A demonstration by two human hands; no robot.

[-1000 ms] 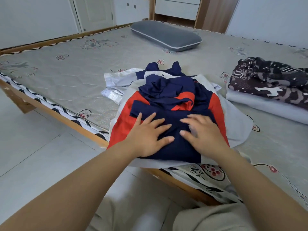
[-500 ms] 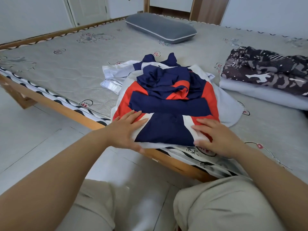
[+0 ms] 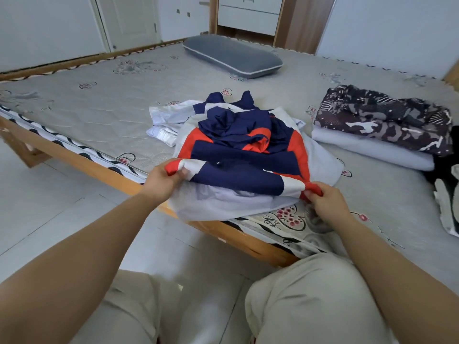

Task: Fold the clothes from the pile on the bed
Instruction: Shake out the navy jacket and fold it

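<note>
So both hands are pinching the near hem of the navy, red and white garment (image 3: 238, 167) sitting in the middle of the frame: the left hand (image 3: 162, 181) is gripping the red corner on the left, the right hand (image 3: 323, 199) is gripping the red corner on the right, and that near edge is lifting a little off the pale grey garment (image 3: 218, 204) underneath. The biggest risk, I'd say, is that the grey one is hanging over the bed edge (image 3: 104, 170), so pulling the top piece could be dragging it along and sliding it onto the floor. The navy fabric is also bunching up in a crumpled wad toward the far end, so folding from here is probably trapping wrinkles unless it's getting shaken flat first. The fabric is looking thin and floppy, color-blocked in big panels, and draping softly. The mattress cover (image 3: 99, 112) is looking quilted, with little printed motifs. At the right of the frame a dark camo-print garment (image 3: 382, 122) is sitting on a smooth folded white piece (image 3: 367, 150), and a grey pillow (image 3: 233, 57) is lying at the top.
</note>
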